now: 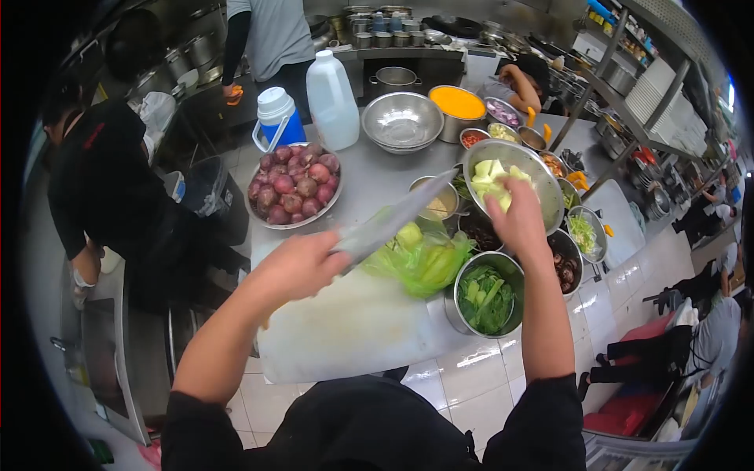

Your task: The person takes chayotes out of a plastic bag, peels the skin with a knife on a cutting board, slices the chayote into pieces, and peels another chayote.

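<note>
My left hand (302, 265) is closed round the handle of a large knife (397, 216), whose blurred blade points up and right above the counter. Over a metal bowl (544, 177) of pale green vegetable pieces (488, 179) is my right hand (518, 216); its fingers reach in at the pieces, and their grip is unclear. Between the hands lies a green plastic bag (424, 263) with green vegetables inside. A pot (517, 314) of leafy greens (485, 298) stands below my right hand. The white cutting board (345, 330) lies in front of me.
A bowl of red onions (294, 184), a blue jug (276, 118), a large plastic bottle (332, 102) and a steel colander (402, 122) stand at the back. Orange liquid fills a pot (457, 102). Small bowls crowd the right side. People (102, 165) stand around the counter.
</note>
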A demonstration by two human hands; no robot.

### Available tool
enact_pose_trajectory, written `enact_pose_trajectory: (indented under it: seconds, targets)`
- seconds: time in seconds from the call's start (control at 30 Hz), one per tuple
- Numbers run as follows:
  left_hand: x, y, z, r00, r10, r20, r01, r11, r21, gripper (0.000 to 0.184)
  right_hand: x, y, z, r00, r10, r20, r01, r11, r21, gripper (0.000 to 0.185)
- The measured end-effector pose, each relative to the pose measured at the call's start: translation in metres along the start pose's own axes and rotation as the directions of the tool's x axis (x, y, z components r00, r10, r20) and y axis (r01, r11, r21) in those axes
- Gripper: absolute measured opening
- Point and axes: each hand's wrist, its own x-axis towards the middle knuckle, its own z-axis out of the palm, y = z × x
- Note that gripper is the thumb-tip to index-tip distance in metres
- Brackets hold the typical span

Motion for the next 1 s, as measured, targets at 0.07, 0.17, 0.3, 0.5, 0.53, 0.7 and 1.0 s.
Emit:
enact_pose_trajectory:
  seconds: [0.07,0.17,0.3,0.5,0.53,0.7,1.0]
  targets:
    - [-0.030,-0.039,-0.002,0.994,-0.110,-0.020,0.108,0.991,-0.083,0.031,-0.016,-0.041,-0.008,0.901,0.037,0.432,-0.169,0.947,0.271,0.020]
    - [-0.076,-0.103,0.012,0.978,-0.207,0.013,0.206,0.963,-0.174,0.031,-0.035,-0.057,0.040,0.675,-0.131,0.726,0.130,0.990,0.057,0.017]
    - [-0.123,-0.144,0.042,0.964,-0.256,0.078,0.268,0.928,-0.259,0.031,-0.045,-0.057,0.091,0.506,0.080,0.859,0.308,0.913,-0.267,0.047]
    - [-0.158,-0.176,0.074,0.975,-0.203,0.085,0.218,0.945,-0.243,0.031,-0.041,-0.051,0.106,0.299,0.180,0.937,0.406,0.865,-0.296,0.092]
    - [-0.161,-0.181,0.079,0.982,-0.175,0.074,0.188,0.950,-0.248,0.031,-0.043,-0.053,0.107,0.315,0.174,0.933,0.424,0.854,-0.302,0.095]
    - [-0.168,-0.194,0.082,0.996,-0.084,0.016,0.085,0.952,-0.295,0.032,-0.050,-0.107,0.095,0.480,0.160,0.862,0.332,0.877,-0.348,0.093]
    - [-0.149,-0.180,0.071,0.996,0.072,-0.056,-0.071,0.997,0.016,0.026,-0.037,-0.096,0.131,0.735,-0.130,0.666,0.243,0.967,-0.080,0.065]
